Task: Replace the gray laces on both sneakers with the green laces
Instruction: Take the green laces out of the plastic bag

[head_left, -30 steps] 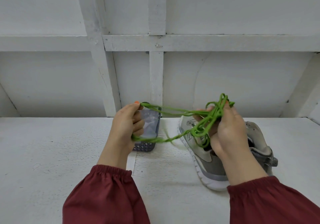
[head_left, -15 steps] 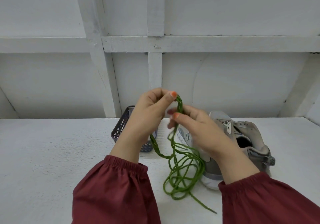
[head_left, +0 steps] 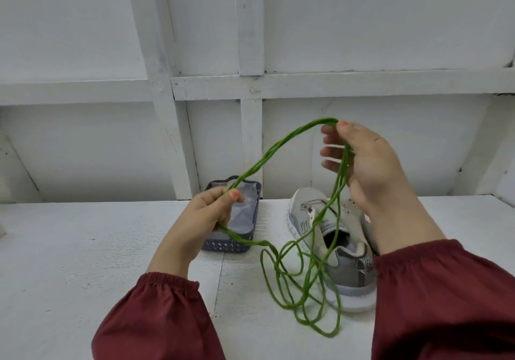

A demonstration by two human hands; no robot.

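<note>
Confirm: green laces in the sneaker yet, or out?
Out. The left hand and right hand hold the green laces in the air; loose loops dangle in front of the sneaker, none threaded.

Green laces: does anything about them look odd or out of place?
Yes. The green laces are a tangled bundle of loose loops, pinched by the left hand and the right hand. The loops droop over the sneaker onto the table. The sneaker itself shows no lace threaded in it.
</note>
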